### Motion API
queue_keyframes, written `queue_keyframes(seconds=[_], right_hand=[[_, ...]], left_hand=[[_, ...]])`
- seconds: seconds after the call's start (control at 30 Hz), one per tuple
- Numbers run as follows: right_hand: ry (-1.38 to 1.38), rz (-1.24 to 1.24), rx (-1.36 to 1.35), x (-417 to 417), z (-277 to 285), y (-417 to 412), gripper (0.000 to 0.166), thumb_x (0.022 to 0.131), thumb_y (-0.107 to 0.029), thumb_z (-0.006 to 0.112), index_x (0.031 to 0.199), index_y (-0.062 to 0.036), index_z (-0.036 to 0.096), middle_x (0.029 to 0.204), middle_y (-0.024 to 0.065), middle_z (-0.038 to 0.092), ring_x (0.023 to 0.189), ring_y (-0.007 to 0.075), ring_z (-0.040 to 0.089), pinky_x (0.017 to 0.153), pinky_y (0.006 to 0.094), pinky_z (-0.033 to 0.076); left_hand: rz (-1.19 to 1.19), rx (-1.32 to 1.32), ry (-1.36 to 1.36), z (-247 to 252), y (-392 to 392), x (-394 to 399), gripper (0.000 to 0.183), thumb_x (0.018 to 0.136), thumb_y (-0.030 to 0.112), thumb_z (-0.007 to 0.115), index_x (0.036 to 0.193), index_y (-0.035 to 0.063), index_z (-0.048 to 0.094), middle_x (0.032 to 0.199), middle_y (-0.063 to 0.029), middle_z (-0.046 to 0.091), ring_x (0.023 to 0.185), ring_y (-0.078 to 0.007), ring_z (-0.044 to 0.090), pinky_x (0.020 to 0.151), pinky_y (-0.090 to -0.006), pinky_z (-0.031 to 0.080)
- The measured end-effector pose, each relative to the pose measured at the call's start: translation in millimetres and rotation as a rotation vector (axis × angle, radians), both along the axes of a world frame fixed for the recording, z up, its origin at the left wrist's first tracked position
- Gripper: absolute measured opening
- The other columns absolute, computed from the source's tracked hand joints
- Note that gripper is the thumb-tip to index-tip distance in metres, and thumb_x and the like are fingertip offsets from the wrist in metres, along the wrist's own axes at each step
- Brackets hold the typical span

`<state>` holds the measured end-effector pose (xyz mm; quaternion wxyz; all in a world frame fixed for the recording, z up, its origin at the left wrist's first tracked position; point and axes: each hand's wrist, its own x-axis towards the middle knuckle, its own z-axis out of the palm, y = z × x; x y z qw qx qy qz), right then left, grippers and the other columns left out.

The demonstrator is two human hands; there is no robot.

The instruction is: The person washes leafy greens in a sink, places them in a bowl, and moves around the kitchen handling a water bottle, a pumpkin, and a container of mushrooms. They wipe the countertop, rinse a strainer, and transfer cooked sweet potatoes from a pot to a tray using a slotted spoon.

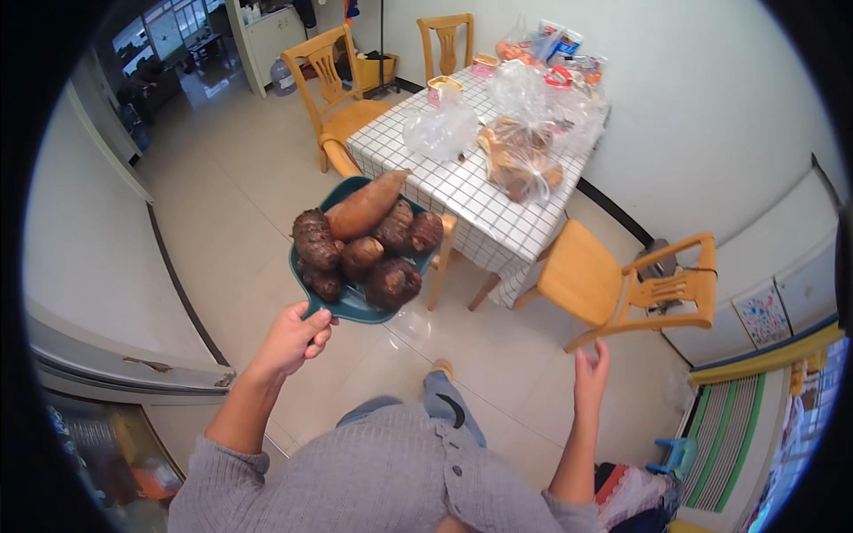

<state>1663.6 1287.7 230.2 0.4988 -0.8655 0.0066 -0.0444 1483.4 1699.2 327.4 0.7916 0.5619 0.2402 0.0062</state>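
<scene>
My left hand (298, 338) grips the handle of a dark green tray-like dish (356, 313) and holds it above the floor. On the dish lie several brown, ringed taro corms (393, 283) and one long, smoother orange-brown tuber (370, 205), which looks like a sweet potato. The dish is in front of the near corner of the table. Away to the right, my right hand (592, 373) is raised with fingers apart and nothing in it, near a leg of a wooden chair.
Beyond the dish stands a table with a checked cloth (460, 193), bearing bagged bread (520, 156), plastic bags (440, 130) and small tubs (444, 85). Wooden chairs (580, 273) surround it. A doorway opens at upper left; clothes (633, 500) and a blue stool (680, 456) are at lower right.
</scene>
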Motion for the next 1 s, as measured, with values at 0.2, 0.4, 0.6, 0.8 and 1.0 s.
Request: queue_keyframes(seconds=[0.2, 0.4, 0.6, 0.8, 1.0], right_hand=[[-0.495, 0.48, -0.001, 153, 78, 260, 0.086, 0.063, -0.03, 0.071, 0.128, -0.0023, 0.023, 0.135, 0.0226, 0.016, 0.123, 0.0361, 0.021, 0.099, 0.0438, 0.021], [-0.392, 0.441, -0.394, 259, 68, 456, 0.107, 0.058, -0.042, 0.072, 0.135, -0.0119, 0.004, 0.139, 0.0198, -0.001, 0.128, 0.034, 0.008, 0.089, 0.0666, 0.016], [-0.078, 0.27, -0.555, 374, 21, 518, 0.08, 0.067, -0.028, 0.066, 0.131, -0.0082, 0.022, 0.117, 0.0177, 0.046, 0.112, 0.0295, 0.04, 0.088, 0.0639, 0.019], [0.0, 0.204, -0.081, 473, 70, 509, 0.015, 0.076, -0.012, 0.053, 0.084, -0.0016, 0.06, 0.061, 0.0047, 0.057, 0.058, 0.0137, 0.054, 0.052, 0.0242, 0.04], [0.014, 0.186, -0.137, 566, 162, 501, 0.014, 0.078, -0.008, 0.052, 0.087, -0.001, 0.06, 0.063, 0.0025, 0.054, 0.059, 0.0088, 0.048, 0.057, 0.0222, 0.039]], left_hand=[[0.162, -0.003, 0.037, 15, 96, 88, 0.023, 0.085, 0.022, 0.051, 0.081, -0.0001, 0.049, 0.054, 0.0014, 0.041, 0.038, -0.0028, 0.032, 0.034, -0.0146, 0.025], [0.164, 0.119, 0.048, 2, 221, 189, 0.021, 0.086, 0.02, 0.051, 0.081, 0.0, 0.048, 0.054, 0.0016, 0.041, 0.038, -0.0031, 0.032, 0.034, -0.015, 0.025], [-0.027, 0.22, 0.053, -56, 360, 306, 0.014, 0.086, 0.013, 0.047, 0.083, -0.0001, 0.049, 0.055, 0.0001, 0.043, 0.04, -0.0044, 0.034, 0.037, -0.0171, 0.027], [-0.178, 0.082, 0.131, -131, 431, 387, 0.013, 0.086, 0.014, 0.048, 0.084, 0.0009, 0.049, 0.057, 0.0001, 0.044, 0.041, -0.0049, 0.035, 0.037, -0.0177, 0.027], [-0.218, -0.125, 0.164, -186, 430, 429, 0.015, 0.086, 0.016, 0.048, 0.082, 0.001, 0.048, 0.058, -0.0004, 0.045, 0.042, -0.0057, 0.037, 0.037, -0.0178, 0.028]])
